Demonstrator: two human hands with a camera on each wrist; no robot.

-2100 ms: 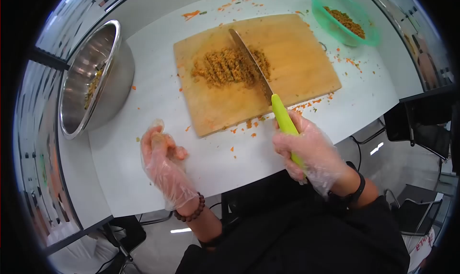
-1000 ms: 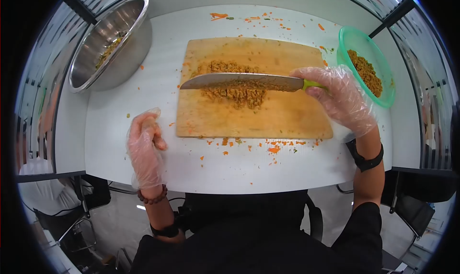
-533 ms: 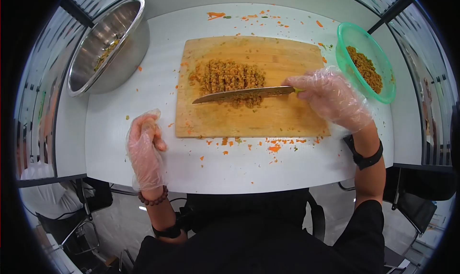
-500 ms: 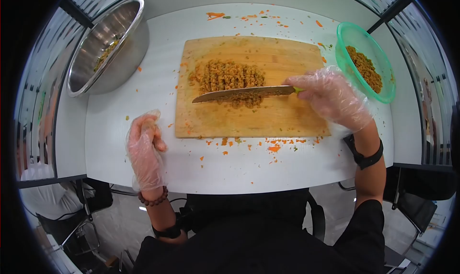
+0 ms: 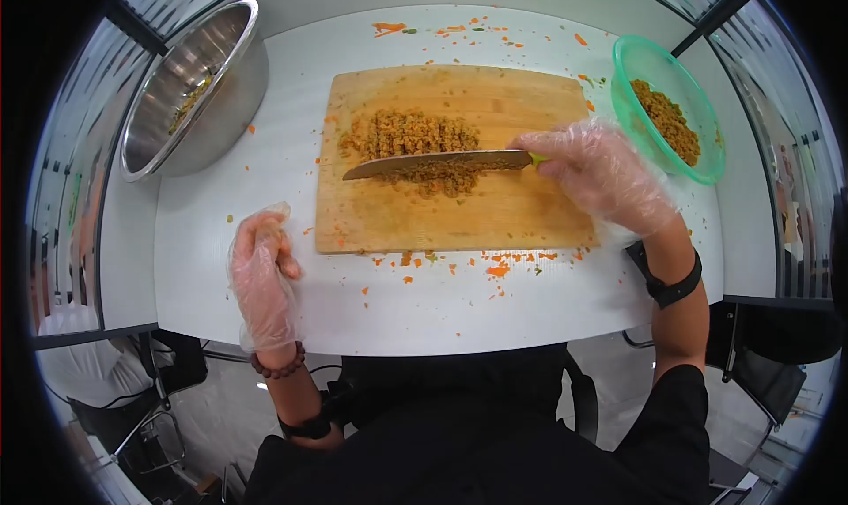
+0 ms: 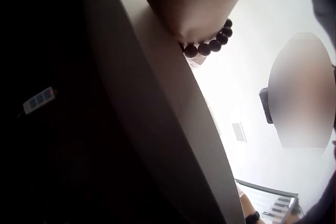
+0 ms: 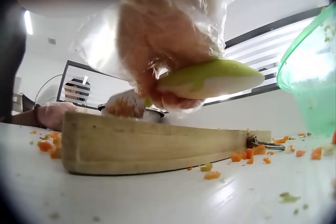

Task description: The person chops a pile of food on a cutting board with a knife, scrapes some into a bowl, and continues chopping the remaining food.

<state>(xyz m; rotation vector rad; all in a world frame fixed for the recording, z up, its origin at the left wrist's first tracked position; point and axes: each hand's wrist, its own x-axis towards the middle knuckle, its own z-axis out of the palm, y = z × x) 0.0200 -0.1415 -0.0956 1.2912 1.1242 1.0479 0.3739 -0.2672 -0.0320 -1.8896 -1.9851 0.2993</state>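
The gloved right hand (image 5: 609, 174) grips the green handle (image 7: 212, 79) of a long knife, whose blade (image 5: 433, 162) lies across finely chopped food (image 5: 411, 134) on a wooden cutting board (image 5: 380, 227). The blade points left, and food crosses under its edge on both sides. Beside the board's left front corner, the gloved left hand (image 5: 263, 280) rests with loosely bent fingers and holds nothing. In the left wrist view only the wrist with a beaded bracelet (image 6: 205, 49) shows clearly. In the right wrist view the hand (image 7: 163, 40) is above the board's edge (image 7: 152, 148).
A steel bowl (image 5: 225, 108) with some food inside stands tilted at the back left. To the right of the board is a green bowl (image 5: 623, 108) holding chopped food. Orange and green scraps (image 5: 499, 270) are scattered over the white table (image 5: 397, 315).
Since about a second ago, the knife has come down slightly toward the near side of the chopped food, after swinging from pointing away to lying crosswise. The left hand has stayed beside the board.
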